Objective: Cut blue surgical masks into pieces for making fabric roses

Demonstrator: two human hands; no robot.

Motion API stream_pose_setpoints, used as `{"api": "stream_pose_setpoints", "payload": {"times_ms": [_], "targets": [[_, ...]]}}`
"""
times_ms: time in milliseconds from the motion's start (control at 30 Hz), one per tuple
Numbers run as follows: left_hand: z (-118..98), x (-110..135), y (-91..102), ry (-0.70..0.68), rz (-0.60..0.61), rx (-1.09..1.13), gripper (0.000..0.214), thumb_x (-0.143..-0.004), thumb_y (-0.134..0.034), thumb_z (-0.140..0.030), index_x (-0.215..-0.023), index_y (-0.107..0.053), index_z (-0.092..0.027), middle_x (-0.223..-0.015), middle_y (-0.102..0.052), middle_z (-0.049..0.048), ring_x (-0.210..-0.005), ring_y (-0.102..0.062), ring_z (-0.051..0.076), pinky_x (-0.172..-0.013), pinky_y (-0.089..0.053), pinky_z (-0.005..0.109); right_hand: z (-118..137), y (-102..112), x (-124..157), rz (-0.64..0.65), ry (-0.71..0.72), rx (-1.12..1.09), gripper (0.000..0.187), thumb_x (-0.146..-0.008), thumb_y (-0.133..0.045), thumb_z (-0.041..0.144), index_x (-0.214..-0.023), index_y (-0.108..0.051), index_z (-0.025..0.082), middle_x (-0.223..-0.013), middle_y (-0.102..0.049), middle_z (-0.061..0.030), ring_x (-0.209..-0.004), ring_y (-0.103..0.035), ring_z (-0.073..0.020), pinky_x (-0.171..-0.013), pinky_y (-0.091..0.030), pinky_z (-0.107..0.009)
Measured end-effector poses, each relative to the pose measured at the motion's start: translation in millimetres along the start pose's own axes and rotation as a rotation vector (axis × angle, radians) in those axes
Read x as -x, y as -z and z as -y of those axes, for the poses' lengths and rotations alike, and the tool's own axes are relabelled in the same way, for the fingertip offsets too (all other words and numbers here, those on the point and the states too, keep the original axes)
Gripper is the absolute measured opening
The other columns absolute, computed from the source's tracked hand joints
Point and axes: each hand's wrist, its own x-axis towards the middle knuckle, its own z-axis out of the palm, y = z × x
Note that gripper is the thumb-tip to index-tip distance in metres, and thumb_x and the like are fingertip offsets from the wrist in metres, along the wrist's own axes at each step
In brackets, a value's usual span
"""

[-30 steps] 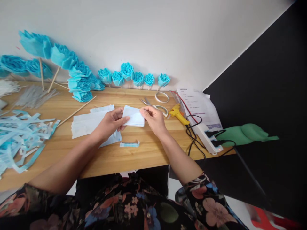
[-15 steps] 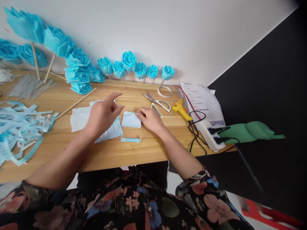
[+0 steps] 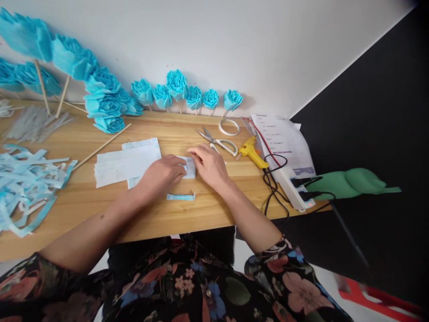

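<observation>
A small folded pad of pale blue-white mask fabric (image 3: 190, 168) lies flat on the wooden table between my hands. From the left, my left hand (image 3: 164, 172) presses its closed fingers onto the pad and covers that side. My right hand (image 3: 210, 166) has its thumb and bent fingers closed at the pad's upper right edge. Larger flat sheets of mask fabric (image 3: 115, 166) overlap beside my left hand. A narrow blue strip (image 3: 181, 197) lies just below the pad. White-handled scissors (image 3: 225, 144) rest behind my right hand, one handle partly hidden by it.
Blue fabric flowers (image 3: 176, 84) on sticks line the wall. Cut strips (image 3: 28, 188) heap at left, near a thin stick (image 3: 102, 146). At right are a tape roll (image 3: 229, 127), a yellow glue gun (image 3: 253, 153), papers (image 3: 279, 145) and a power strip (image 3: 295, 192) with cables.
My left hand has come down from above the sheets onto the folded pad, its spread fingers now closed. My right hand stays at the pad's right edge. The view has shifted slightly.
</observation>
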Motion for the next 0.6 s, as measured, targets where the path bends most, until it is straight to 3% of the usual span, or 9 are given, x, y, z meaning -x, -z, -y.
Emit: {"api": "stream_pose_setpoints", "payload": {"times_ms": [133, 300, 467, 600], "targets": [[0.9, 2.0, 1.8, 0.047, -0.028, 0.015, 0.035, -0.096, -0.046, -0.019, -0.074, -0.073, -0.018, -0.103, -0.076, 0.014, -0.092, -0.068, 0.028, -0.084, -0.054, 0.042, 5.4, -2.9, 1.7, 0.16, 0.016, 0.034, 0.03, -0.103, -0.046, 0.018, -0.121, -0.069, 0.02, -0.119, -0.07, -0.0085, -0.11, -0.064, -0.0219, -0.091, -0.047, -0.032], [8.7, 9.6, 0.7, 0.058, -0.076, -0.09, 0.034, -0.1, -0.047, -0.029, -0.084, -0.075, -0.02, -0.106, -0.077, 0.0125, -0.093, -0.069, 0.028, -0.083, -0.054, 0.042, 13.1, -3.1, 2.8, 0.252, 0.003, 0.174, 0.034, -0.102, -0.042, 0.013, -0.127, -0.065, 0.019, -0.123, -0.065, -0.011, -0.108, -0.061, -0.0239, -0.087, -0.048, -0.034], [14.0, 11.1, 4.3, 0.026, -0.056, -0.047, 0.026, -0.099, -0.051, -0.032, -0.099, -0.076, -0.025, -0.111, -0.077, 0.01, -0.099, -0.07, 0.03, -0.086, -0.055, 0.044, 20.3, -2.4, 3.5, 0.258, 0.001, 0.229, 0.031, -0.104, -0.041, 0.016, -0.123, -0.064, 0.016, -0.12, -0.063, -0.0128, -0.105, -0.061, -0.0254, -0.082, -0.051, -0.036], [20.2, 8.7, 9.0, 0.028, -0.108, 0.009, 0.018, -0.094, -0.058, -0.034, -0.098, -0.075, -0.029, -0.103, -0.079, 0.0036, -0.092, -0.072, 0.03, -0.084, -0.055, 0.043, 22.4, -5.4, 5.1, 0.242, 0.023, 0.242, 0.029, -0.103, -0.04, 0.014, -0.119, -0.064, 0.015, -0.119, -0.062, -0.0133, -0.104, -0.061, -0.0259, -0.078, -0.053, -0.036]]}}
